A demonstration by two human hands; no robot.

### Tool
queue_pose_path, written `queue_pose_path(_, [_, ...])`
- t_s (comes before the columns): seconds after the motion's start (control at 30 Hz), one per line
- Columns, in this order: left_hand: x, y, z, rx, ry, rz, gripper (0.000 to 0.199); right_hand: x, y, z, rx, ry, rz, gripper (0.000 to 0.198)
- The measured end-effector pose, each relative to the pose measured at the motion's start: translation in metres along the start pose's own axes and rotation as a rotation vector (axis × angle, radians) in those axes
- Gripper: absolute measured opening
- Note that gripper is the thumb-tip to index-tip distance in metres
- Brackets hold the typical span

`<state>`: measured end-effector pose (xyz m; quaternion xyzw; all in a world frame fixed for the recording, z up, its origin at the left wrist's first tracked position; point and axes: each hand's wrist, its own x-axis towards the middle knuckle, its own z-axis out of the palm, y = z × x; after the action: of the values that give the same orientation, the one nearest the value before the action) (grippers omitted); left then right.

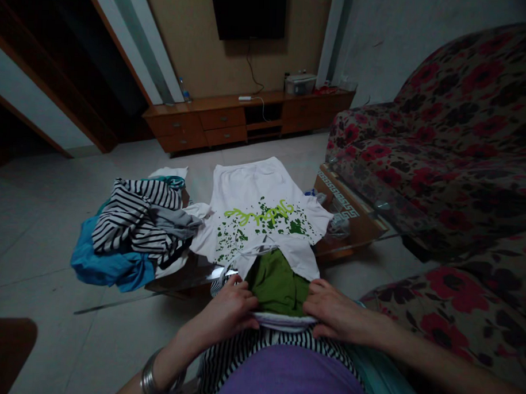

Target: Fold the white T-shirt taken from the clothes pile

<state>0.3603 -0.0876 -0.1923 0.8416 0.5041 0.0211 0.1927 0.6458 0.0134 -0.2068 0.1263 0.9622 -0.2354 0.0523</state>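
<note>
On table: one white shirt, two hands gripping hem.

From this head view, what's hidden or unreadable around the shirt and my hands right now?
- White T-shirt: its near hem is curled under both hands, so the edge is hidden.
- Green garment: only a patch shows; the white shirt covers the rest.
- Left hand and right hand: fingertips tucked into cloth.
- Green lettering: upside down, too small to read.
- Clothes pile: lower items buried.
</note>
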Motion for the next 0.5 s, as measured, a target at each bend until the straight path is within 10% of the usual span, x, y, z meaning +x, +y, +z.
queue_pose_path(0.23, [-0.005,0.002,-0.055,-0.165,0.013,0.059,0.027,-0.005,0.004,-0.044,0.178,-0.002,-0.103,0.043])
queue_pose_path(0.5, [0.015,0.003,-0.073,-0.452,-0.175,0.214,0.018,0.037,0.015,-0.072,0.545,-0.407,-0.065,0.031])
